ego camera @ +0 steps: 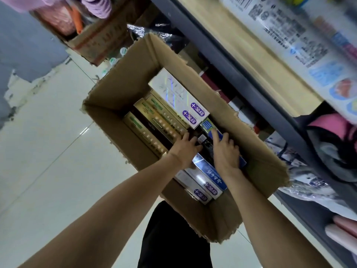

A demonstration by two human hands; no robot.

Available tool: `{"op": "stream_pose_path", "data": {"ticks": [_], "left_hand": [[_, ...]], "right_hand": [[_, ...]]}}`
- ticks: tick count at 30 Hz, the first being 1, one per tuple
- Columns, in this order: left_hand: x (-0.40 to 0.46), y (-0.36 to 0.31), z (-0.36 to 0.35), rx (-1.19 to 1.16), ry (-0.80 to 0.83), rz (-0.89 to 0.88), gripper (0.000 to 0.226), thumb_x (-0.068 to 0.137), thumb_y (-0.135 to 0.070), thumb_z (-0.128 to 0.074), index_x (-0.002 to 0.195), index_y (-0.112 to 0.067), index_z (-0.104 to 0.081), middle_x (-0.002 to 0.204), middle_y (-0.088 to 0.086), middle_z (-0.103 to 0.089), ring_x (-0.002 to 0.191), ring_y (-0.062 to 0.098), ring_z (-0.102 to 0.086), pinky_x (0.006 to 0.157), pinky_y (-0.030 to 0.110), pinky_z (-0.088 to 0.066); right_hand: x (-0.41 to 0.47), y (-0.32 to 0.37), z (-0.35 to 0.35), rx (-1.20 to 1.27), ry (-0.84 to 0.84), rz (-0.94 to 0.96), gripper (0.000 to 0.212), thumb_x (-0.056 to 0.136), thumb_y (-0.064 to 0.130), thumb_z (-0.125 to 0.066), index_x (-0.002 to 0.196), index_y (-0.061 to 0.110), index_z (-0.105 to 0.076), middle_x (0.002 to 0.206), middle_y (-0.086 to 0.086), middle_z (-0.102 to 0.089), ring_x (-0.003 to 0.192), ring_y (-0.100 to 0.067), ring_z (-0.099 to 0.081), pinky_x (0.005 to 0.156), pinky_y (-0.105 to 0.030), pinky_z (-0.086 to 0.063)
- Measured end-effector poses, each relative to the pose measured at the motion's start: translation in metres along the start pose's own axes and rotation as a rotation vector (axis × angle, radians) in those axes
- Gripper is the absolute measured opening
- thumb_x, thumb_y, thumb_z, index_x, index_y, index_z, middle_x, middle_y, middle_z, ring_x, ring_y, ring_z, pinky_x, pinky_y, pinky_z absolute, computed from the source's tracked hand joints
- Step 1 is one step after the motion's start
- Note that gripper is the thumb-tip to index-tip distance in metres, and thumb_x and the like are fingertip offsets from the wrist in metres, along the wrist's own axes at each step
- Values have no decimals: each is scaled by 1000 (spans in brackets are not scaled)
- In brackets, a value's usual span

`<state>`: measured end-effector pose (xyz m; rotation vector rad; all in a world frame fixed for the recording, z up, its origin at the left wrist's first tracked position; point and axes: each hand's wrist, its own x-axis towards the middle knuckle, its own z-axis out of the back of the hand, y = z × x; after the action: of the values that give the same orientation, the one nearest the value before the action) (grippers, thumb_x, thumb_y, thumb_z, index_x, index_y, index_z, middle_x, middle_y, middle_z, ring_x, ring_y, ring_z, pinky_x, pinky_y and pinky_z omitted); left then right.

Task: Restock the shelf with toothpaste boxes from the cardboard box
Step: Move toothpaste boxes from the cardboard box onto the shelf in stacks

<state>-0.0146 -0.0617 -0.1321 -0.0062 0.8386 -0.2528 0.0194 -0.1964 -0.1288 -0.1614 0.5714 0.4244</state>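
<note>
An open cardboard box (123, 97) stands on the floor beside the shelf (228, 60), holding several toothpaste boxes. A white box with purple round marks (177, 95) lies on top at the far end, gold boxes (154, 120) lie to its left, and blue-and-white boxes (206, 176) lie at the near end. Both my hands reach into the box's middle. My right hand (225, 151) grips a dark blue toothpaste box (209, 125), index finger stretched along its top. My left hand (183, 149) has its fingers curled down between the boxes, touching a dark box; what it holds is hidden.
A second cardboard box (96, 41) with goods stands further along the aisle on the pale tiled floor (48, 151). The shelf's dark metal edge runs along the right, with packaged goods (301, 41) above and bags (328, 144) on lower levels. My dark clothing (173, 238) shows below.
</note>
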Motion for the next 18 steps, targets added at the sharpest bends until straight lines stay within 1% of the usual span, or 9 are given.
{"op": "stream_pose_path", "data": {"ticks": [3, 5, 6, 8, 11, 12, 14, 16, 18], "left_hand": [[-1, -2, 5, 33, -33, -33, 73, 82, -55, -61, 143, -26, -32, 143, 4, -33, 127, 30, -29, 102, 44, -35], [-5, 1, 10, 99, -93, -107, 68, 85, -55, -57, 142, -26, -34, 143, 4, -33, 128, 29, -30, 108, 46, -30], [-9, 5, 15, 127, -122, -155, 66, 87, -56, -53, 142, -25, -34, 144, 5, -33, 129, 29, -30, 108, 47, -31], [-21, 14, 31, 177, -162, -257, 62, 90, -57, -45, 141, -23, -34, 144, 7, -35, 128, 28, -34, 102, 44, -40], [-53, 34, 68, 193, -204, -347, 60, 92, -59, -37, 137, -20, -33, 127, 8, -48, 110, 25, -51, 85, 37, -51], [-67, 42, 82, 156, -222, -330, 61, 91, -62, -35, 136, -20, -34, 122, 7, -52, 105, 24, -55, 81, 36, -52], [-100, 56, 108, 28, -258, -226, 65, 88, -68, -29, 135, -23, -39, 120, 4, -57, 101, 23, -58, 78, 36, -53], [-139, 65, 131, -127, -293, -48, 62, 88, -66, -30, 131, -24, -45, 115, 5, -62, 98, 26, -61, 73, 33, -50], [-183, 65, 149, -393, -312, 165, 54, 90, -61, -38, 123, -21, -53, 101, 7, -66, 90, 28, -63, 65, 29, -42]], "right_hand": [[-16, 4, 22, 122, 56, -16, 80, 85, 13, -64, 145, 25, -13, 133, -18, -44, 115, -33, -52, 92, -43, -46], [-37, 4, 44, 198, 54, -23, 85, 82, 17, -69, 146, 26, -14, 139, -15, -41, 123, -32, -47, 99, -45, -42], [-51, 2, 58, 248, 40, -18, 85, 81, 17, -69, 147, 27, -15, 140, -11, -40, 126, -29, -45, 102, -44, -40], [-83, -8, 92, 383, -55, -6, 80, 82, 13, -66, 147, 27, -21, 141, -4, -42, 127, -23, -43, 102, -42, -38], [-133, -26, 142, 630, -249, -22, 70, 81, 4, -58, 144, 23, -33, 141, 1, -46, 129, -19, -44, 102, -37, -36], [-148, -31, 155, 753, -267, -46, 68, 81, 7, -56, 143, 23, -34, 141, 4, -47, 129, -16, -44, 102, -34, -36], [-174, -41, 178, 1075, -208, -110, 66, 79, 12, -54, 140, 29, -36, 132, 12, -54, 121, -6, -50, 101, -27, -39], [-196, -47, 202, 1398, -142, -165, 65, 84, -4, -58, 134, 34, -41, 114, 18, -62, 102, 2, -59, 91, -22, -45], [-220, -48, 227, 1623, -91, -223, 65, 83, -16, -55, 129, 30, -48, 103, 12, -64, 88, -1, -62, 79, -21, -48]]}}
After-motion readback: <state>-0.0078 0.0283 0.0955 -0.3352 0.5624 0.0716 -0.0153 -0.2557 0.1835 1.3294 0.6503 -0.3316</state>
